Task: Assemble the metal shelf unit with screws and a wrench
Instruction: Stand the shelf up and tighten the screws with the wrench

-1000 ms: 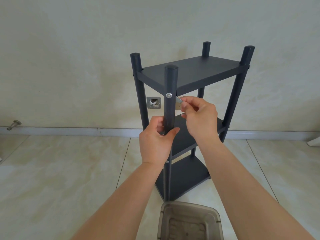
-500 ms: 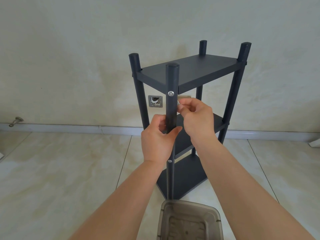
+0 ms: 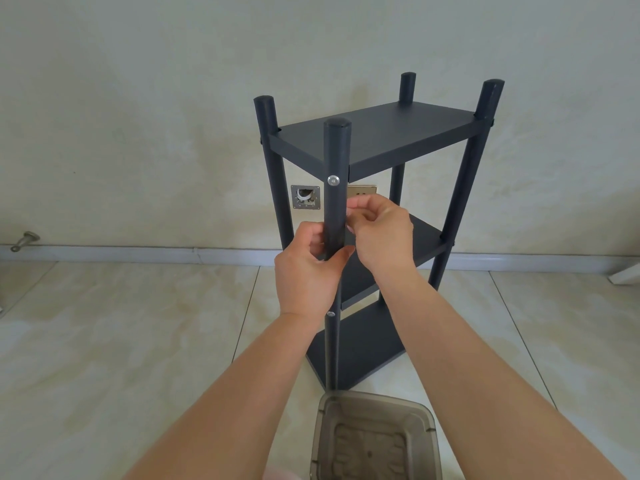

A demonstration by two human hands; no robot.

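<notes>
The dark grey metal shelf unit (image 3: 381,133) stands upright on the tiled floor, with three shelves and four round posts. A silver screw (image 3: 333,180) sits in the front post (image 3: 336,209) at the top shelf, and a second screw (image 3: 331,313) lower down. My left hand (image 3: 308,268) grips this front post below the upper screw. My right hand (image 3: 384,233) is just right of the post, its fingertips pinched on a small flat metal wrench that the fingers almost hide.
A grey plastic bin (image 3: 429,427) stands on the floor right in front of the shelf. On the wall behind are an open metal socket box (image 3: 305,197) and a gold outlet plate (image 3: 362,191). A door stop (image 3: 24,241) is at far left.
My right hand has dropped from beside the upper screw to lower along the post, closer to my left hand. The silver wrench tip is now hidden in the fingers.
</notes>
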